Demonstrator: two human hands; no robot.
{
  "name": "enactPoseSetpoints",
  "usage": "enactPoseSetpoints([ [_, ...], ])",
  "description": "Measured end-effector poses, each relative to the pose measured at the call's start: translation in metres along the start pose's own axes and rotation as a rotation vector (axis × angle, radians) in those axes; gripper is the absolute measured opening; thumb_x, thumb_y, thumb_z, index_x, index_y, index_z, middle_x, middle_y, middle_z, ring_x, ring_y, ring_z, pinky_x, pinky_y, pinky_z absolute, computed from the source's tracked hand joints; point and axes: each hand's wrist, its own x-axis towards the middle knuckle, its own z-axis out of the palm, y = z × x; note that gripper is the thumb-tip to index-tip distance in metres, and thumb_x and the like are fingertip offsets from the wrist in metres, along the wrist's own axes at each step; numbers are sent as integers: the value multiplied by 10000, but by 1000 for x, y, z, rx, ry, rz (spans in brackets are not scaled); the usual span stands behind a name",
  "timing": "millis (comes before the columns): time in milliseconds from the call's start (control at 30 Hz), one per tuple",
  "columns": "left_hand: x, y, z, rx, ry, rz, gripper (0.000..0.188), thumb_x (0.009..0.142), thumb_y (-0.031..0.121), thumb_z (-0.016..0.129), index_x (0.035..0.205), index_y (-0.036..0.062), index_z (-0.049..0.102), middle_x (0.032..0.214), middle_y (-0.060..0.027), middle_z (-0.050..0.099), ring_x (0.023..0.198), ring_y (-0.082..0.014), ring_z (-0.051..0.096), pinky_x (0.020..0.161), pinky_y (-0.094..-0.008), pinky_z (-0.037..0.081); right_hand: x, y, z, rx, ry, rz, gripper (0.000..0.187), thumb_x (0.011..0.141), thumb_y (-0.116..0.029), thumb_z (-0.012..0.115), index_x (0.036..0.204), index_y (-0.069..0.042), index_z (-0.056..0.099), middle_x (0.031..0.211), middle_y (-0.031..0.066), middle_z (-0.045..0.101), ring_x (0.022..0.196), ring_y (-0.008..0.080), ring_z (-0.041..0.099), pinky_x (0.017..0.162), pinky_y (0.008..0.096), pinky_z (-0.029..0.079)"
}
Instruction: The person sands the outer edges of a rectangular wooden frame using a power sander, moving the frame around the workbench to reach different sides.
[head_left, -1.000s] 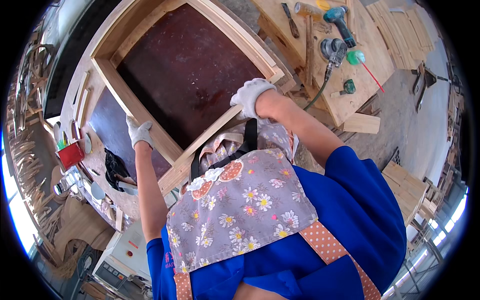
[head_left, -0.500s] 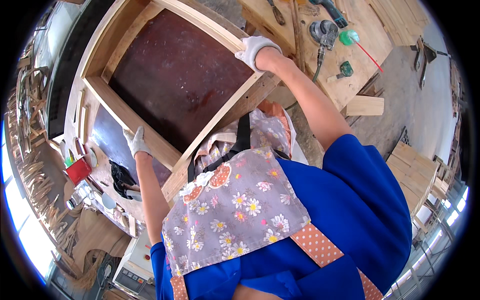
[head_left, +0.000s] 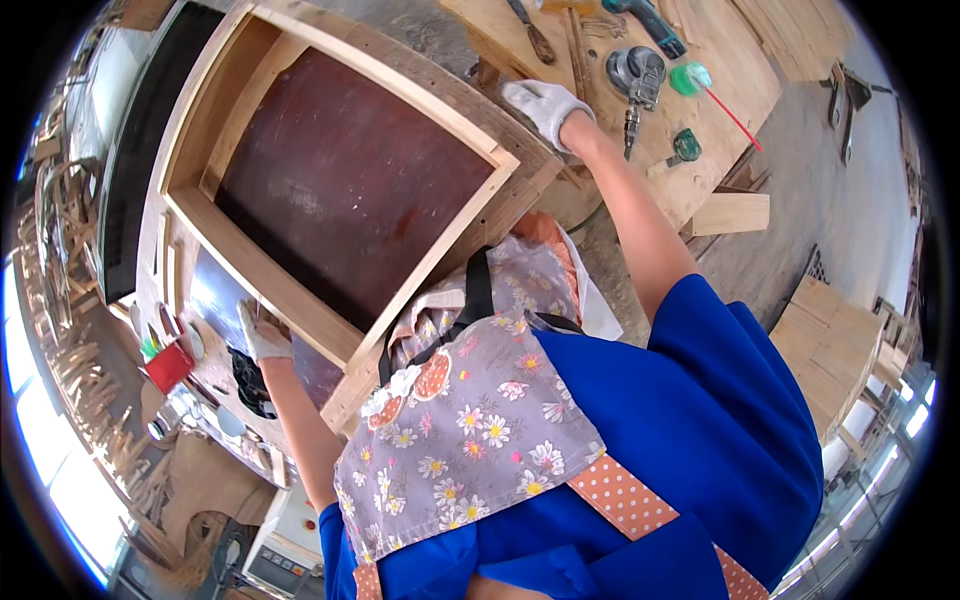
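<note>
A rectangular wooden frame [head_left: 262, 272], like a shallow drawer, lies on the workbench in front of me, with a dark red-brown panel [head_left: 350, 180] showing inside its four rails. My right hand [head_left: 545, 110], in a white glove, is off the frame, past its far right corner. Its fingers stretch out over the gap beside the right-hand table and hold nothing. Beside the frame's left rail is my gloved left hand [head_left: 265, 335], fingers extended and apart; whether it touches the rail is hard to see.
On the right-hand table [head_left: 735, 100] lie a sander [head_left: 637, 75], a teal power tool [head_left: 650, 25], a green container [head_left: 690, 78] with a red tube and a brush [head_left: 532, 32]. At left are a red box [head_left: 170, 367], black cloth [head_left: 252, 382] and wood strips [head_left: 172, 275].
My right hand has let go of the frame's far right corner and moved right. My left hand has come off the left rail, its fingers opening. The frame has stayed nearly in place.
</note>
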Motion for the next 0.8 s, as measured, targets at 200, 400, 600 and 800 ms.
enactPoseSetpoints([
  [200,4,-4,-17,6,-152,-42,648,854,581,511,1308,126,436,1211,-73,558,1104,-260,534,932,-412,442,-31,42,33,-189,51,209,539,931,-495,351,1209,-81,558,1200,179,576,1148,335,514,961,382,400],
  [400,-8,-18,12,181,51,-74,587,852,527,559,1244,93,514,1165,-64,570,1058,-239,535,934,-388,434,-28,49,55,-66,212,237,530,890,-536,394,1153,-125,600,1100,166,625,1063,343,565,911,403,436],
  [600,-24,-3,23,220,143,-94,591,851,538,547,1241,95,517,1171,-66,568,1054,-251,535,933,-403,430,-38,31,55,-51,259,263,500,874,-542,421,1101,-152,638,1066,162,639,1026,342,585,894,409,445],
  [800,-24,-6,25,232,162,-124,570,856,546,523,1209,99,536,1121,-76,590,1016,-271,552,902,-427,444,-40,25,56,-30,259,270,491,879,-533,418,1122,-159,623,1071,160,636,1027,342,585,894,407,445],
])
